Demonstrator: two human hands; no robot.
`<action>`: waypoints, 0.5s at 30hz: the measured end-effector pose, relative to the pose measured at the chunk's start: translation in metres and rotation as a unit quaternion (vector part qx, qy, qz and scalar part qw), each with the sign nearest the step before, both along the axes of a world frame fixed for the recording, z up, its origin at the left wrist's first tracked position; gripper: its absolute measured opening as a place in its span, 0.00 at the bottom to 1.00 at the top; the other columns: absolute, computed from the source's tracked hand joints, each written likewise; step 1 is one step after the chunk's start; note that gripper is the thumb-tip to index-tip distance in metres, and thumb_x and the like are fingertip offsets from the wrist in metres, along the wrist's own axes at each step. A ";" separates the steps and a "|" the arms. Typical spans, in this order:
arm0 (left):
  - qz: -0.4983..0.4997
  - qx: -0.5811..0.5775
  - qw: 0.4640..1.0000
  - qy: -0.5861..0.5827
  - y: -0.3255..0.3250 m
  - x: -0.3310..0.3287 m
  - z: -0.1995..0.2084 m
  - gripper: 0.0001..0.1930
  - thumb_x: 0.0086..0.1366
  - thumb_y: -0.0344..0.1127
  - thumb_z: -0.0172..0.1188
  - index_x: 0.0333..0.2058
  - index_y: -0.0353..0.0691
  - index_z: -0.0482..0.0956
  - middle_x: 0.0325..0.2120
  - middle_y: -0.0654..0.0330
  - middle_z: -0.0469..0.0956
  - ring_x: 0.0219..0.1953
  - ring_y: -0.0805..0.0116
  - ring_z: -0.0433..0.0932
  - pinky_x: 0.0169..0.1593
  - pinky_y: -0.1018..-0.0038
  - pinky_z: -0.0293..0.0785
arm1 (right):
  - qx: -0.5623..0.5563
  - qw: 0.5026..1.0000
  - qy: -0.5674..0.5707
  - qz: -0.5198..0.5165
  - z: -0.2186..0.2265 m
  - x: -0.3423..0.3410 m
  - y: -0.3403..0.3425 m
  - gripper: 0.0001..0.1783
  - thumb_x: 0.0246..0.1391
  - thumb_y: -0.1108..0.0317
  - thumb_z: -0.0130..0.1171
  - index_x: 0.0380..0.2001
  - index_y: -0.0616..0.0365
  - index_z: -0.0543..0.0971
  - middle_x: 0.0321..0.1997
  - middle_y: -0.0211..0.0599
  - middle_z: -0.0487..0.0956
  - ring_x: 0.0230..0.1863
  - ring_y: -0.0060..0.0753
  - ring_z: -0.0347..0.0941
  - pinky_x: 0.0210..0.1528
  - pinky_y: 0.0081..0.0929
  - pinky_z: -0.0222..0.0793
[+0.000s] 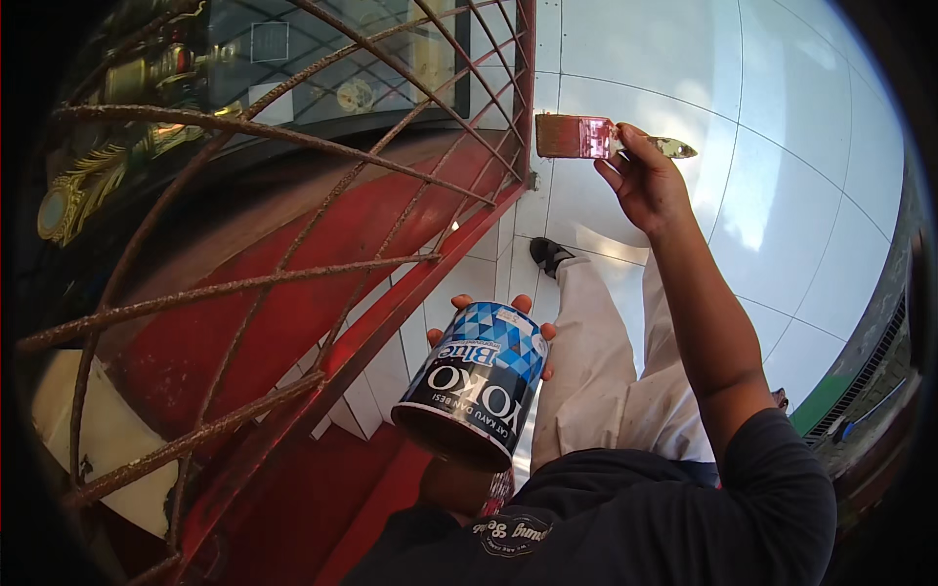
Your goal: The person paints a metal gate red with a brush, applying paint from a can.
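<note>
With our right hand (645, 181) clamped on the paintbrush (578, 137) at the red metal grille (391, 293) and left fingers (535, 332) gripping the tilted paint can (474, 386) beneath it, paint could spill.

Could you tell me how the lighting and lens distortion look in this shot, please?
Head view: strong sunlight glares off the white floor tiles; the red metal grille bends toward the dark fisheye rim; the paintbrush in the right hand is sharp, like the paint can.

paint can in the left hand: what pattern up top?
Blue and white triangle mosaic on the round paint can, black band below; head view.
</note>
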State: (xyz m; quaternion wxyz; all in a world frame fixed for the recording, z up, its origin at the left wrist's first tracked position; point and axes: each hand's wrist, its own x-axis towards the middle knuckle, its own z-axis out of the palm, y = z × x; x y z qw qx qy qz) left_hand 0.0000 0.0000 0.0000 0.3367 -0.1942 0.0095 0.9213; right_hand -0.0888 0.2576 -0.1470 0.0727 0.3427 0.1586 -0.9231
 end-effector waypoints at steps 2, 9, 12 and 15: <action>-0.004 -0.001 0.999 -0.042 -0.003 0.011 -0.003 0.22 0.66 0.55 0.60 0.58 0.70 0.73 0.67 0.48 0.60 0.65 0.32 0.57 0.52 0.32 0.68 | 0.019 0.999 -0.042 0.014 -0.015 0.009 -0.017 0.16 0.60 0.65 0.62 0.47 0.61 0.75 0.48 0.39 0.80 0.46 0.32 0.78 0.53 0.30 0.77; -0.004 -0.020 0.996 -0.091 -0.040 0.009 -0.089 0.20 0.66 0.56 0.59 0.57 0.74 0.73 0.67 0.52 0.60 0.64 0.31 0.57 0.54 0.33 0.69 | 0.014 0.999 0.020 0.033 -0.125 -0.050 -0.104 0.16 0.57 0.69 0.65 0.45 0.64 0.76 0.45 0.42 0.80 0.46 0.34 0.78 0.48 0.31 0.79; 0.024 -0.034 0.990 -0.134 -0.048 0.016 -0.097 0.22 0.63 0.55 0.62 0.56 0.69 0.75 0.66 0.47 0.61 0.63 0.27 0.57 0.51 0.31 0.71 | 0.022 0.997 0.059 0.035 -0.136 -0.065 -0.137 0.14 0.56 0.70 0.65 0.42 0.67 0.77 0.44 0.42 0.81 0.44 0.34 0.80 0.49 0.31 0.79; 0.043 -0.075 0.980 -0.177 -0.057 0.016 -0.100 0.23 0.60 0.55 0.66 0.55 0.64 0.77 0.65 0.43 0.61 0.62 0.24 0.57 0.48 0.29 0.73 | 0.101 0.995 0.021 0.016 -0.153 -0.071 -0.139 0.14 0.54 0.70 0.66 0.41 0.68 0.79 0.40 0.40 0.82 0.40 0.31 0.80 0.42 0.26 0.79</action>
